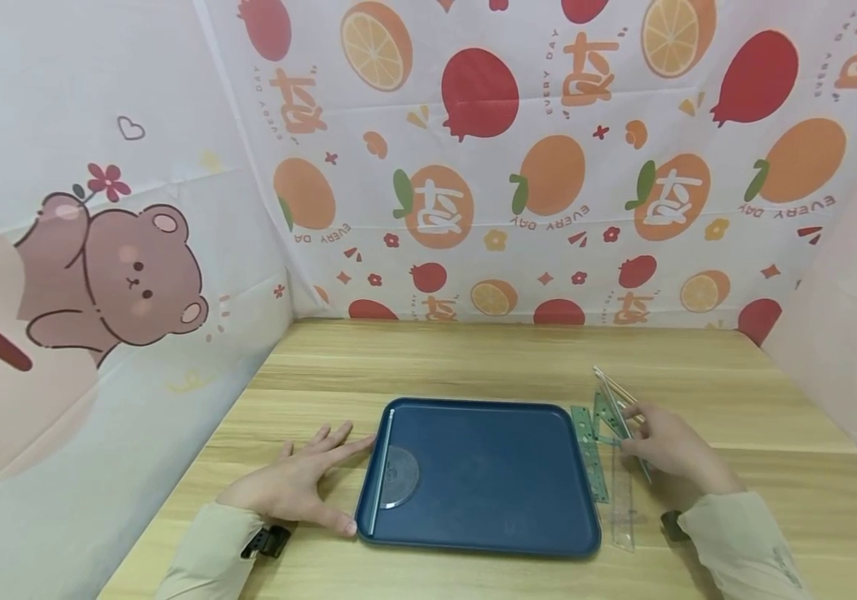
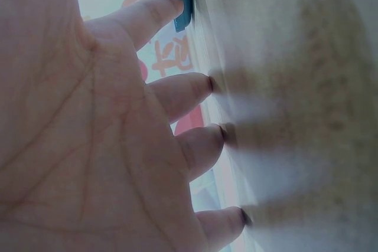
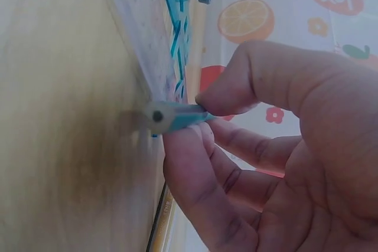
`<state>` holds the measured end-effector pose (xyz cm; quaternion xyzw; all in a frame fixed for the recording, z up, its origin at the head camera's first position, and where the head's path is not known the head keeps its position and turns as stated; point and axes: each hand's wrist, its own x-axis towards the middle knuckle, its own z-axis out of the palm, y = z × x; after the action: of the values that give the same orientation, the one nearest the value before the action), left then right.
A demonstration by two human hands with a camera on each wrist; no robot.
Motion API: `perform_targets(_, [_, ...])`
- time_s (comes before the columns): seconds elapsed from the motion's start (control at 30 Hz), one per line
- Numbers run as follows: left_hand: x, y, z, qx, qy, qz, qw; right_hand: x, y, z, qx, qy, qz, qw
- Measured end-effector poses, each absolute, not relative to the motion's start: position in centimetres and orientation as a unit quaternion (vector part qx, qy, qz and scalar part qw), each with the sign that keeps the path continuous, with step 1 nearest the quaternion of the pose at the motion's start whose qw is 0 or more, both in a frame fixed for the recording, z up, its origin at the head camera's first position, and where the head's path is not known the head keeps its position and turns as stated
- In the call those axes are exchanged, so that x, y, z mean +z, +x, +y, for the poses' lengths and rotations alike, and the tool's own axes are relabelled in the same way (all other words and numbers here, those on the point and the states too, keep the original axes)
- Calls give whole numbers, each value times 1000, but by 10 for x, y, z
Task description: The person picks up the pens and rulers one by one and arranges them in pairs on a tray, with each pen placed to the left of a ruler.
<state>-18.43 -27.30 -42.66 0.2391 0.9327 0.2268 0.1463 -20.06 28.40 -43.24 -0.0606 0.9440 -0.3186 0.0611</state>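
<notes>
My right hand (image 1: 670,446) pinches a slim pale-teal pencil (image 3: 177,117) between thumb and fingers. The pencil's blunt end, with a dark core, faces the camera in the right wrist view. Beside it lie a green set square (image 1: 606,414), a green ruler (image 1: 591,467) and a clear ruler (image 1: 622,508). My left hand (image 1: 289,485) spreads its fingers at the left edge of a dark blue tray (image 1: 488,475), thumb and forefinger touching the rim. In the tray are a similar pale pencil (image 1: 381,475) along the left side and a clear semicircular protractor (image 1: 402,477).
Thin yellow-brown sticks (image 1: 619,385), seemingly pencils, lie just beyond my right hand. The wooden table (image 1: 443,358) is bounded by a fruit-print cloth (image 1: 496,275) at the back and pale cloth walls on both sides.
</notes>
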Motion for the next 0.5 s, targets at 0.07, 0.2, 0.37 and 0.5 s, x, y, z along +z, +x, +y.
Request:
perform_targets(0.07, [-427,-184,-273,228,240,932,148,-433,-200,284,-324,-66,942,59])
perform_targets(0.2, [-427,-184,-273,230,239,931,153,-432,-199,282,-336,-67,938,60])
perform_targets(0.37, [-427,-186,-273,230,236,932,154,-432,-199,279,-341,-70,935,62])
perform_targets(0.5, [-428,-186,-274,227,236,933,152,-430,-199,276,-342,-72,935,61])
